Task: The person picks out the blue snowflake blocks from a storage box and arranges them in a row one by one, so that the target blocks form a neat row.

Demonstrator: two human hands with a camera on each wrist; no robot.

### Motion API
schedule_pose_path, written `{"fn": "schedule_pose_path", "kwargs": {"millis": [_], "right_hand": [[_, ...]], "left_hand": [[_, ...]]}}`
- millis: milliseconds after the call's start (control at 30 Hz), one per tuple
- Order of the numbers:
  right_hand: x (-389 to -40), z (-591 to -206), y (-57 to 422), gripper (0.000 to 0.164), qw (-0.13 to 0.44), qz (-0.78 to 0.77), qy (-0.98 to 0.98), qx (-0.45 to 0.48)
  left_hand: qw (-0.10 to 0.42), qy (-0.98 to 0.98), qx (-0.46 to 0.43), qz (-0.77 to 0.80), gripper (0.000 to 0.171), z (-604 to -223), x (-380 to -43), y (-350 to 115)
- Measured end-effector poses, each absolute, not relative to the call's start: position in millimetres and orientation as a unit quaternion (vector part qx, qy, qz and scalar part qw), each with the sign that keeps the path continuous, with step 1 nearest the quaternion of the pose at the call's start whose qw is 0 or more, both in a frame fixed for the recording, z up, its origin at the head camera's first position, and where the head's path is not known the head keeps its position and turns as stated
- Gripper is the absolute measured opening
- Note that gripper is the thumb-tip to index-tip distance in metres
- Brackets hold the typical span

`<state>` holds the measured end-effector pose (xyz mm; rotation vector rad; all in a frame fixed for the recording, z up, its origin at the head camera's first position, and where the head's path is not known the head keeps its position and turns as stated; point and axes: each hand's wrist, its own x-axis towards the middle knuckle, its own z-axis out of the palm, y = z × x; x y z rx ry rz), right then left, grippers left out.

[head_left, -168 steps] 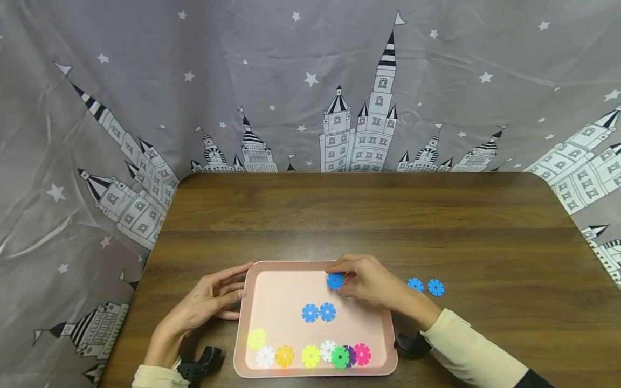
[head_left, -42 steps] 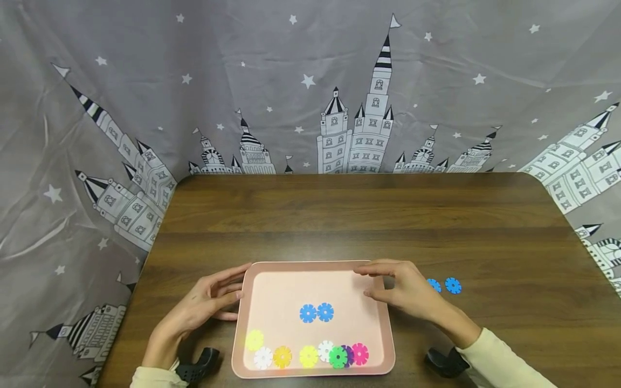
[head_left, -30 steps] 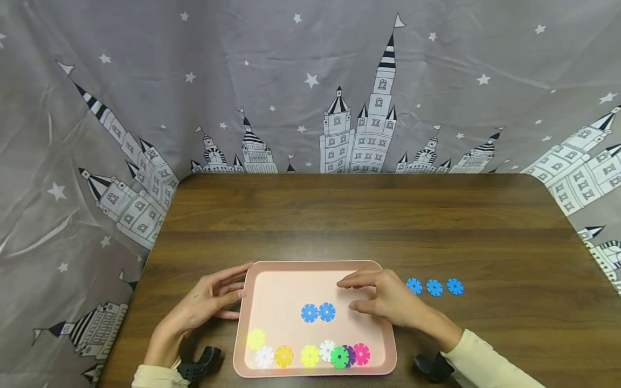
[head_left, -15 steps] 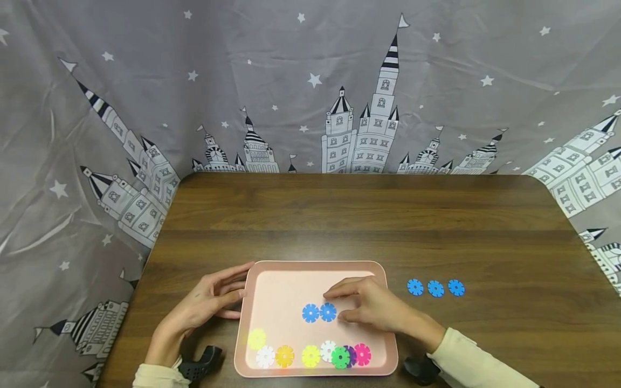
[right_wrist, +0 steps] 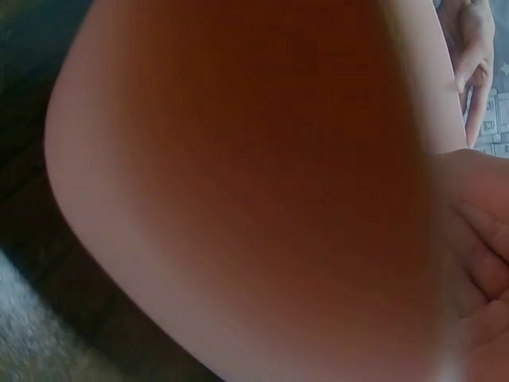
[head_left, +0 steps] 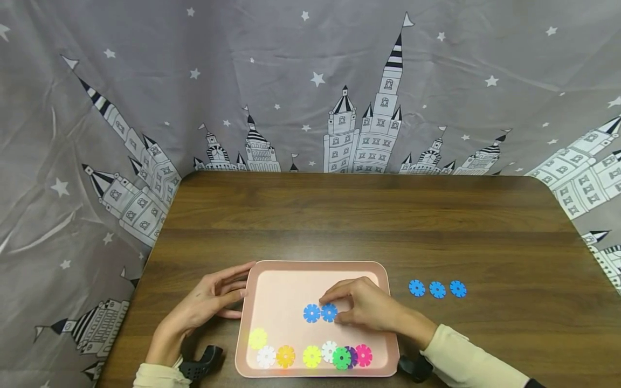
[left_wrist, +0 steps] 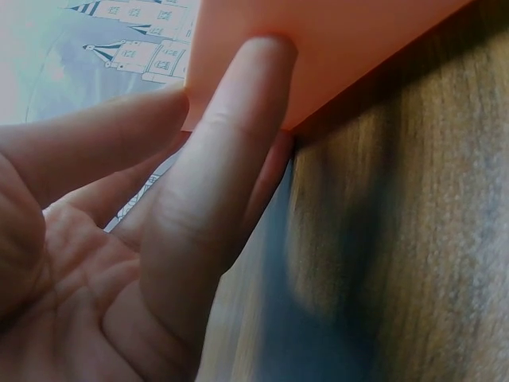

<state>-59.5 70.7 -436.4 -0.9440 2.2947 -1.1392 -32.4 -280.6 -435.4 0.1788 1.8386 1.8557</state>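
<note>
In the head view, two blue snowflake building discs lie side by side in the middle of a pink tray [head_left: 276, 285]. My right hand [head_left: 371, 304] reaches over the tray's right side and pinches the right disc [head_left: 329, 312], with a fingertip at its upper edge and the thumb at its lower right. The left disc [head_left: 312, 313] lies close beside it. My left hand [head_left: 206, 296] rests against the tray's left edge. In the left wrist view its straight thumb [left_wrist: 231, 135] touches the outer wall. The right wrist view is mostly blocked by a blurred orange-brown shape.
Three blue discs [head_left: 437, 289] lie in a row on the wooden table [head_left: 339, 215], right of the tray. Along the tray's near edge are several coloured discs, including yellow [head_left: 312, 356], green [head_left: 342, 358] and pink [head_left: 364, 355]. A grey castle-print curtain [head_left: 271, 81] hangs behind.
The blue disc held earlier in my right hand has joined the two on the table, making a row of three. That hand has returned leftward over the tray to another blue disc.
</note>
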Motion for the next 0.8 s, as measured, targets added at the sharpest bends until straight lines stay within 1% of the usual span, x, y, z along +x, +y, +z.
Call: {"fn": "schedule_pose_path", "kwargs": {"millis": [233, 500, 800], "right_hand": [[-59.3, -441.0, 71.1, 0.036, 0.212, -0.413, 0.818, -0.339], [-59.1, -445.6, 70.2, 0.038, 0.193, -0.393, 0.823, -0.362], [-57.9, -447.9, 69.4, 0.032, 0.177, -0.395, 0.82, -0.375]], "left_hand": [[0.26, 0.679, 0.065, 0.683, 0.062, -435.2, -32.8, -280.4], [0.259, 0.677, 0.07, 0.686, 0.062, -435.4, -33.3, -280.3], [0.257, 0.678, 0.076, 0.684, 0.061, -437.0, -33.9, -280.1]]}}
